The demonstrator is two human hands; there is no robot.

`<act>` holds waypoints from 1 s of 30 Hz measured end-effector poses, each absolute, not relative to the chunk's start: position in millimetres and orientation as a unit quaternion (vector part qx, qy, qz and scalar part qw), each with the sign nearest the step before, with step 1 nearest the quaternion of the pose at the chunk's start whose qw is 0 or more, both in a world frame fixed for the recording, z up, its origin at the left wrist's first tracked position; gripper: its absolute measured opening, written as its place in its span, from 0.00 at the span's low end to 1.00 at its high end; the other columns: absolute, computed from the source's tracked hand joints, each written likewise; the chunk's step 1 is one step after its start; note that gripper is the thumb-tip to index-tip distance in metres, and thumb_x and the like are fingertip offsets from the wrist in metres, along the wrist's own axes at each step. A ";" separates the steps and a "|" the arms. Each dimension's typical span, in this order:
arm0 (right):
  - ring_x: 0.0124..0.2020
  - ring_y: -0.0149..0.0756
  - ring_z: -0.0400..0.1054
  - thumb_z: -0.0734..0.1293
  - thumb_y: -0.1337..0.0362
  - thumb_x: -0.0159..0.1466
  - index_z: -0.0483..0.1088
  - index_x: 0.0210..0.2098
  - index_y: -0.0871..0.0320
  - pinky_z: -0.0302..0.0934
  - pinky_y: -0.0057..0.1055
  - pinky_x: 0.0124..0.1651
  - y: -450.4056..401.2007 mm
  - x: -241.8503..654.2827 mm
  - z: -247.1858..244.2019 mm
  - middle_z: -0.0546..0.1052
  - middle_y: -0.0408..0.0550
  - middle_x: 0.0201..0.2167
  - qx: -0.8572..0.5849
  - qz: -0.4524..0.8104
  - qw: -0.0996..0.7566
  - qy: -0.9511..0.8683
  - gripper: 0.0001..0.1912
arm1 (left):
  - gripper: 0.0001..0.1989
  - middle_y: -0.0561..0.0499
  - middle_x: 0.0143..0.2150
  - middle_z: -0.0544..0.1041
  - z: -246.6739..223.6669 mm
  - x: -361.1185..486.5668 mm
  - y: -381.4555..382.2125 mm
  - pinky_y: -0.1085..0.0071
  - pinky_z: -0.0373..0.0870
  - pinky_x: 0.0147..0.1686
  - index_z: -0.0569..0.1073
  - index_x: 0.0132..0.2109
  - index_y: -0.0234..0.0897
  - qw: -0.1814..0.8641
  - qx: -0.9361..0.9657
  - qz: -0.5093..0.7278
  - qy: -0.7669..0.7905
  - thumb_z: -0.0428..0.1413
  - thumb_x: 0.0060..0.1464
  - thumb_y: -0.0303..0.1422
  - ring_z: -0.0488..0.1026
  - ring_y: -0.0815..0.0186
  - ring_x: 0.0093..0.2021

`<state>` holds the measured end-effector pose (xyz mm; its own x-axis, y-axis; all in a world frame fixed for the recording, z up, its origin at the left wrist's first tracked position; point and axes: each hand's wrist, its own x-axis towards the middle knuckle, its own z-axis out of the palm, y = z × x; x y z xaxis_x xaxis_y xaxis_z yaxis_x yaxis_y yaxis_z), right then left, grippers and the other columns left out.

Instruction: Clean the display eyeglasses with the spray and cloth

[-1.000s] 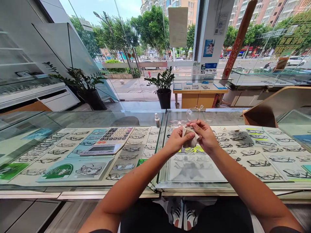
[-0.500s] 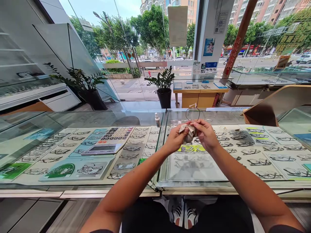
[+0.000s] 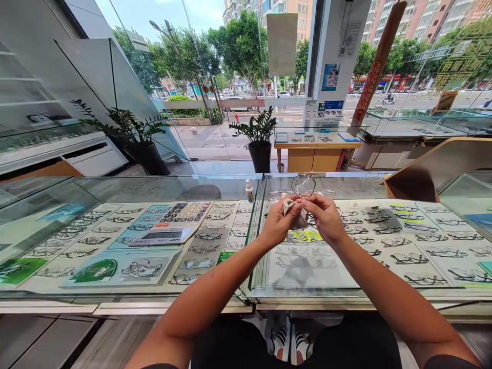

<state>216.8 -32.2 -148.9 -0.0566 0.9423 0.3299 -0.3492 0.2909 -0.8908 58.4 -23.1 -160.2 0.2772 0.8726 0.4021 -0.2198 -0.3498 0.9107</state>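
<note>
A pair of eyeglasses [image 3: 292, 190] is held up over the counter, one thin-rimmed lens rising above my fingers and the other part hidden by my hands. My left hand [image 3: 279, 221] is closed on a crumpled light cloth [image 3: 300, 220], which wraps part of the glasses. Beside it, my right hand [image 3: 326, 218] pinches the frame with thumb and fingers close to the cloth. Exactly where each fingertip touches the frame is hard to make out.
Glass display counters [image 3: 230, 179] with rows of spectacles run below my hands. On the left counter are a calculator [image 3: 172, 225] and a small white spray bottle [image 3: 249, 190]. A brown wooden panel [image 3: 434, 169] stands at right. A potted plant [image 3: 260, 154] is beyond.
The glasses have turned and tilted slightly in my hands, the raised lens now sitting a little lower and left. My right fingers have come closer in over the cloth, and the cloth has shifted.
</note>
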 end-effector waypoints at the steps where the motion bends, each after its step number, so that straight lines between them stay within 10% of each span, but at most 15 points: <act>1: 0.34 0.37 0.75 0.81 0.52 0.59 0.83 0.33 0.49 0.68 0.35 0.35 -32.6 218.2 -147.2 0.86 0.45 0.38 -0.295 0.518 0.616 -0.515 0.10 | 0.28 0.44 0.47 0.82 -161.1 58.2 -22.5 0.67 0.73 0.46 0.76 0.52 0.35 0.514 0.615 0.536 0.264 0.64 0.62 0.55 0.77 0.62 0.42; 5: 0.31 0.36 0.72 0.80 0.49 0.59 0.81 0.34 0.50 0.61 0.32 0.27 -32.5 222.9 -139.2 0.86 0.46 0.41 -0.312 0.527 0.602 -0.512 0.14 | 0.30 0.43 0.47 0.83 -162.1 56.8 -18.1 0.66 0.74 0.46 0.79 0.50 0.35 0.528 0.625 0.510 0.265 0.61 0.61 0.59 0.79 0.60 0.45; 12: 0.47 0.40 0.77 0.82 0.49 0.57 0.81 0.33 0.50 0.68 0.37 0.51 -24.2 233.1 -130.3 0.85 0.46 0.38 -0.286 0.496 0.662 -0.484 0.14 | 0.30 0.47 0.37 0.81 -161.6 51.8 -0.9 0.69 0.74 0.39 0.78 0.46 0.35 0.552 0.551 0.559 0.282 0.65 0.57 0.60 0.76 0.64 0.35; 20: 0.46 0.40 0.77 0.80 0.50 0.59 0.80 0.33 0.50 0.68 0.36 0.49 -22.5 238.1 -129.4 0.83 0.46 0.38 -0.283 0.507 0.647 -0.494 0.13 | 0.21 0.59 0.23 0.60 -152.0 37.0 5.2 0.74 0.51 0.24 0.73 0.34 0.37 0.517 0.549 0.578 0.313 0.65 0.59 0.50 0.54 0.74 0.22; 26: 0.45 0.40 0.76 0.80 0.49 0.60 0.80 0.34 0.50 0.67 0.37 0.50 -23.2 240.0 -128.5 0.84 0.46 0.38 -0.276 0.526 0.616 -0.518 0.13 | 0.30 0.57 0.19 0.55 -147.9 25.3 2.2 0.68 0.49 0.25 0.57 0.21 0.39 0.304 0.669 0.577 0.357 0.58 0.66 0.46 0.51 0.72 0.22; 30: 0.43 0.39 0.75 0.78 0.50 0.63 0.77 0.32 0.52 0.65 0.37 0.50 -19.5 244.4 -132.2 0.82 0.45 0.36 -0.266 0.525 0.566 -0.577 0.14 | 0.16 0.52 0.29 0.75 -145.2 20.3 2.4 0.69 0.65 0.33 0.71 0.32 0.39 0.064 0.744 0.580 0.325 0.63 0.63 0.42 0.70 0.66 0.30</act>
<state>244.4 -19.5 -132.2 -0.2182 0.9019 0.3728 -0.2867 0.3059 -0.9079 20.3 2.4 -145.2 0.1158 0.5572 0.8222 0.4088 -0.7812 0.4718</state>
